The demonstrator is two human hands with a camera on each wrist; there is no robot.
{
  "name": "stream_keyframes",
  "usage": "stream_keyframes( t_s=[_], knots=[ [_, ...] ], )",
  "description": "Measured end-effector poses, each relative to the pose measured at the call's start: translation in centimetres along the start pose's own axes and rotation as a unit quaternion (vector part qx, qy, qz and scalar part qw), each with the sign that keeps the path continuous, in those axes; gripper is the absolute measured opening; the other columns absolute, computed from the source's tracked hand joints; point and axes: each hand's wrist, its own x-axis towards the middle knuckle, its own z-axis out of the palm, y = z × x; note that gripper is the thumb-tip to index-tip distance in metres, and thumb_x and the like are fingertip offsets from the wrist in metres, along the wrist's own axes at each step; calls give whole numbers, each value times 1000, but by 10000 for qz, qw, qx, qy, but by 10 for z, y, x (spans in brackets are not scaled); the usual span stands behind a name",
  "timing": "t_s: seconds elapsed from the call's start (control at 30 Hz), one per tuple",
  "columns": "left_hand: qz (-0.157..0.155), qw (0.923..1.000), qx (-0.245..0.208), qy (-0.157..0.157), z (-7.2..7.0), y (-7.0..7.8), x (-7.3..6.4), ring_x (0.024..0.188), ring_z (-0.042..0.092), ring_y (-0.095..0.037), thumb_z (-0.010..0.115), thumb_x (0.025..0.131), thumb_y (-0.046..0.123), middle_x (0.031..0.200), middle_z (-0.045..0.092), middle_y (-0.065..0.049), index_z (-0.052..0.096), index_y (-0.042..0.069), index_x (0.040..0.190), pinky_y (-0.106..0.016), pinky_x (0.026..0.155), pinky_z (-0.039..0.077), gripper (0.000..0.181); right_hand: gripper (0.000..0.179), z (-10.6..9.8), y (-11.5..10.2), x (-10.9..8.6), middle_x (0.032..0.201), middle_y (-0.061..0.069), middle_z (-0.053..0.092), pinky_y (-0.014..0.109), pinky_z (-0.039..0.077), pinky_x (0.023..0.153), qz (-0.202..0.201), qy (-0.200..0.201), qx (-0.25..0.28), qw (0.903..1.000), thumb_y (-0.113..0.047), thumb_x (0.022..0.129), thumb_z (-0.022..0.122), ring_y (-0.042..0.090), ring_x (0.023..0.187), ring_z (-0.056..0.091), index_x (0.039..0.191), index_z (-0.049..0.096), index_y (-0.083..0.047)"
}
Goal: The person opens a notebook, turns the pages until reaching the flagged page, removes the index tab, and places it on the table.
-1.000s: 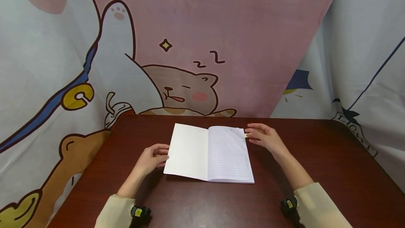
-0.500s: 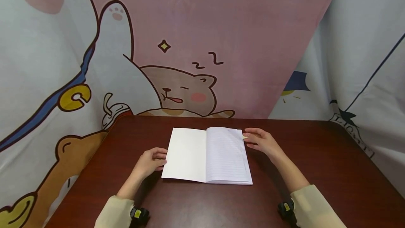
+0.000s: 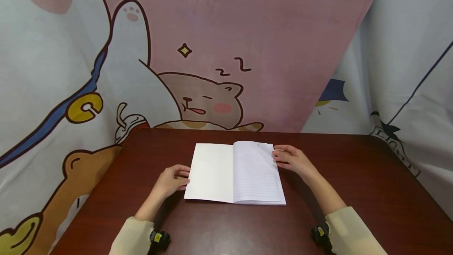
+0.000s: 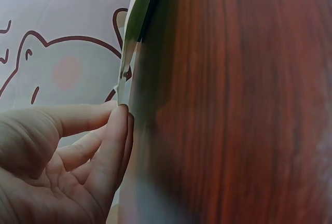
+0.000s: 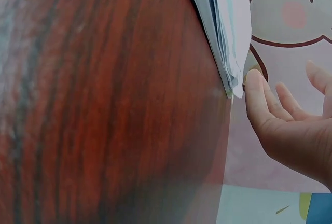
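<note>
An open notebook (image 3: 256, 172) lies on the brown table, its blank white inside cover (image 3: 210, 172) on the left and a lined page on the right. At the cover's outer edge is my left hand (image 3: 171, 180); in the left wrist view, its thumb and fingers (image 4: 116, 130) pinch that thin edge. My right hand (image 3: 293, 162) is beside the upper right edge of the pages. In the right wrist view its fingers (image 5: 255, 86) are loosely extended, thumb apart, with the index fingertip close beside the corner of the page stack (image 5: 228, 53).
The dark red-brown wooden table (image 3: 226, 231) extends around the notebook. Behind it hangs a cloth (image 3: 276, 50) printed with cartoon animals, and white fabric (image 3: 407, 50) hangs at the right. Both wrists carry small black cameras (image 3: 160, 239).
The left cover's far corner has come down a little, with my left hand still at its edge. The small pale tab by my right fingertips has mostly gone from sight.
</note>
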Motion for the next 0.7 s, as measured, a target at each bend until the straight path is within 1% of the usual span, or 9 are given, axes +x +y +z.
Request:
stream_keyframes(
  t_s=[0.2,0.37,0.53,0.7],
  knots=[
    [-14,9999,-111,-48,3,-3,3,81,68,-17,70,86,-5,107,68,-20,65,-4,117,-33,68,62,31,53,0,2,0,143,30,50,39,52,102,106,-62,24,9999,-21,104,52,23,120,62,147,35,6],
    [-19,9994,-253,-239,4,-5,3,80,68,-17,70,87,-5,108,67,-22,64,-6,118,-33,68,62,32,55,0,4,1,144,30,49,37,52,102,167,-132,84,9997,-21,104,52,17,116,63,147,34,7],
    [-18,9984,-373,-417,4,-6,5,80,67,-17,69,87,-5,109,66,-22,63,-7,119,-34,69,62,33,58,1,4,0,146,29,46,38,52,102,321,-207,206,9991,-23,103,54,20,120,60,149,32,6],
    [-56,9979,-435,-481,4,-8,7,78,65,-16,68,88,-5,109,65,-22,62,-7,120,-34,69,61,33,57,2,5,0,146,29,42,42,50,104,277,-282,299,9988,-21,104,53,27,124,56,148,31,7]
  ],
)
